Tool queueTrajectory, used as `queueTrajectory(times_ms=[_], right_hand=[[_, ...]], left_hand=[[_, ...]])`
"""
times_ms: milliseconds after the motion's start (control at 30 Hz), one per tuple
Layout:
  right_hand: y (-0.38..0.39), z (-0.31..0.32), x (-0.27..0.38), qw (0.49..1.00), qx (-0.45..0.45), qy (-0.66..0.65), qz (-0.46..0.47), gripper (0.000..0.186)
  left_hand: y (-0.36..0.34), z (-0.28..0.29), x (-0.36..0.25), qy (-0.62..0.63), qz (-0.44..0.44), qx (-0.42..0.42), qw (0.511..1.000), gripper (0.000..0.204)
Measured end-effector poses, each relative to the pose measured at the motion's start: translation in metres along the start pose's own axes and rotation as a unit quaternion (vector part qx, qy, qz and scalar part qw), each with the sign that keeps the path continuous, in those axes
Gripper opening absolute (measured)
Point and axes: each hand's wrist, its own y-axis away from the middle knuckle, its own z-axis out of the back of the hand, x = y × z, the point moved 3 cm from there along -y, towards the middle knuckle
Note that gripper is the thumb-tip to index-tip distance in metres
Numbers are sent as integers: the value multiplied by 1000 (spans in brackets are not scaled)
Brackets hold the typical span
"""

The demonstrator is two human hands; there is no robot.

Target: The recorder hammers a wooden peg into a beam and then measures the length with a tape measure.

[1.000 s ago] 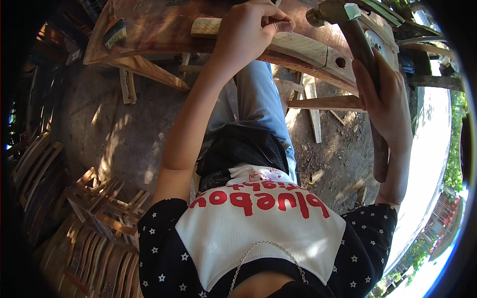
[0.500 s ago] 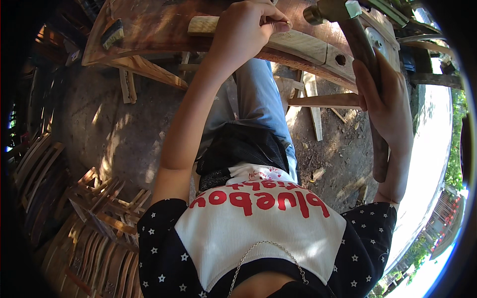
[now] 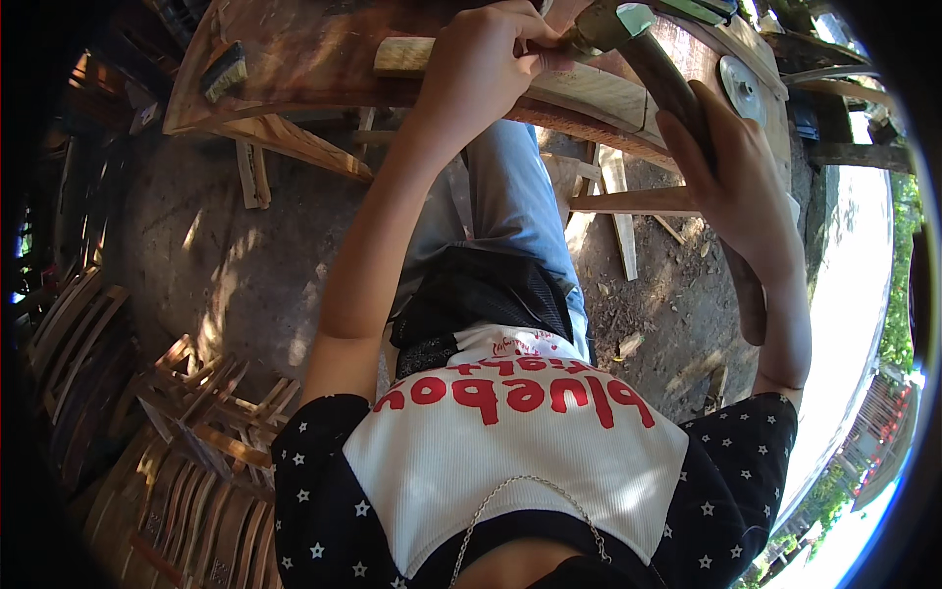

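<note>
Along the near edge of the bench point(image 3: 304, 44), a curved board point(image 3: 593, 90) is lying, its left end showing past the left hand point(image 3: 485, 54). That hand is reaching over the board, thumb and forefinger pressing together at the tips; whether they are pinching anything small cannot be told. The right hand point(image 3: 738, 182) is gripping the hammer point(image 3: 672, 88) around its handle, the butt pointing back beside the wrist. The hammer's head is sitting over the board, just beside the left fingertips in this view; whether it is touching them cannot be told. Near the bench's left end, a brush point(image 3: 224, 71) is lying close to the near edge. Toward the right end, a metal disc point(image 3: 740, 88) is lying beyond the right hand.
</note>
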Motion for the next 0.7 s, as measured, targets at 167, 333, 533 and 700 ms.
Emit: queueTrajectory(times_ms=[167, 333, 533, 700], right_hand=[[-4, 14, 9, 992, -15, -71, -102, 22], [-1, 9, 10, 1000, -7, -9, -12, 22], [1, -1, 6, 999, 13, -26, -30, 21], [-1, 9, 12, 999, -28, -27, -34, 17]], left_hand=[[4, -8, 20, -35, -2, -21, 999, 13], [4, -12, 26, -51, -38, -54, 997, 19], [2, -10, 20, -52, -22, -26, 998, 21], [5, -7, 17, -58, -11, -29, 998, 19]])
